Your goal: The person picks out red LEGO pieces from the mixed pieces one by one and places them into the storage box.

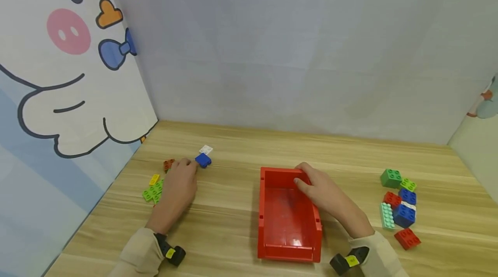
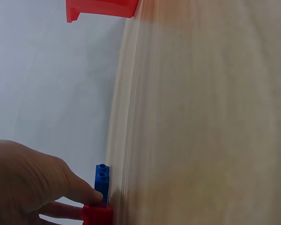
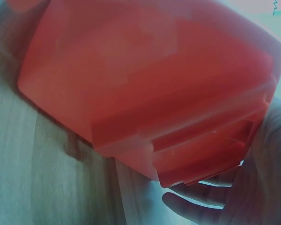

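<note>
My left hand [image 1: 180,188] is low over the left group of bricks, fingers bent down. In the left wrist view its thumb and a finger meet at a red brick [image 2: 97,214], which the hand hides in the head view. Right beside them lies a blue brick [image 1: 203,160], with a flat white brick [image 1: 206,150] behind it. My right hand [image 1: 320,186] grips the far right corner of a red open-topped bin [image 1: 262,212], thumb inside the rim and fingers outside. Its inner floor shows no bricks. The bin's red wall [image 3: 145,79] fills most of the right wrist view.
Around the left hand lie green bricks [image 1: 149,192], a yellow brick [image 1: 154,179] and a reddish-brown brick [image 1: 168,164]. To the right is a group with a dark green brick [image 1: 391,178], a blue brick [image 1: 404,215], a mint brick [image 1: 387,215] and a red brick [image 1: 407,238]. A grey cloth [image 1: 292,52] hangs behind.
</note>
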Available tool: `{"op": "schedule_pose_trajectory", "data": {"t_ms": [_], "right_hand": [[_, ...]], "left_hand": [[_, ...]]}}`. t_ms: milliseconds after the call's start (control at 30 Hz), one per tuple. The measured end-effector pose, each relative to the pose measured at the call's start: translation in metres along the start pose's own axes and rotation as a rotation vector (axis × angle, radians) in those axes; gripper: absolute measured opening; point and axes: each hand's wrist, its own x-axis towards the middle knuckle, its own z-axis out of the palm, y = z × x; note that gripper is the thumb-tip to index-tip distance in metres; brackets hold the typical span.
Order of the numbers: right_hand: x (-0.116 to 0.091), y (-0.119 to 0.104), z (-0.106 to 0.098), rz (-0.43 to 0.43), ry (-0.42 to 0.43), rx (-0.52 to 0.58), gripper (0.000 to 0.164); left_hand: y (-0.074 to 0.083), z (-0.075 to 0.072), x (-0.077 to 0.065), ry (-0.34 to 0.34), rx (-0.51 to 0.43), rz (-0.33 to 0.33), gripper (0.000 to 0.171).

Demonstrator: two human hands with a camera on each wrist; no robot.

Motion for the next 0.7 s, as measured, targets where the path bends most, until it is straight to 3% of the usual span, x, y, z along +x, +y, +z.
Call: {"op": "schedule_pose_trajectory", "data": {"t_ms": [467, 700], "right_hand": [[-0.0001, -0.0008, -0.0012, -0.010, -0.008, 0.003, 0.018], [0.0003, -0.0005, -0.0011, -0.007, -0.007, -0.008, 0.017]], "left_hand": [[-0.0035, 0.0040, 0.0045, 0.022, 0.036, 0.025, 0.012], [-0.0023, 0.0035, 0.0061, -0.020, 0.054, -0.002, 0.013]]}}
